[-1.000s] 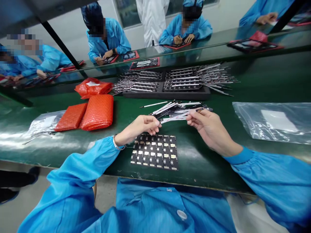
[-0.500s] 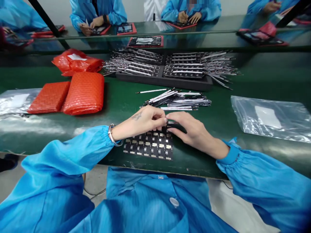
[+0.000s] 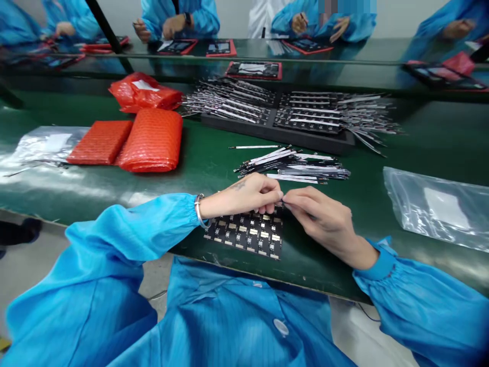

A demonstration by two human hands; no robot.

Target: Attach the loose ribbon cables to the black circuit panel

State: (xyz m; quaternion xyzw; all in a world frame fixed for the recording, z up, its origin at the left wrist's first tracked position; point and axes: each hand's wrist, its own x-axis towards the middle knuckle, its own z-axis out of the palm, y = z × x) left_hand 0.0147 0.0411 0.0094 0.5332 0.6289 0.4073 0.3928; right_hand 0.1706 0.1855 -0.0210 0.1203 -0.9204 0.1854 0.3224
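My left hand and my right hand meet above the top edge of a black circuit board panel with gold pads. Their fingertips pinch a thin flat flex strip, most of it hidden by my fingers. Just beyond my hands lies a loose pile of flat flex strips on the green workbench. A black foam tray holding many more strips stands behind that pile.
Red bubble-wrap packs and a red bag lie to the left, with a silver bag beyond them. A clear plastic bag lies to the right. Co-workers in blue smocks sit across a raised shelf holding red-edged trays.
My hands have come closer together and lower, from holding a strip out above the panel to pinching it at the panel's top edge. The view has tilted slightly.
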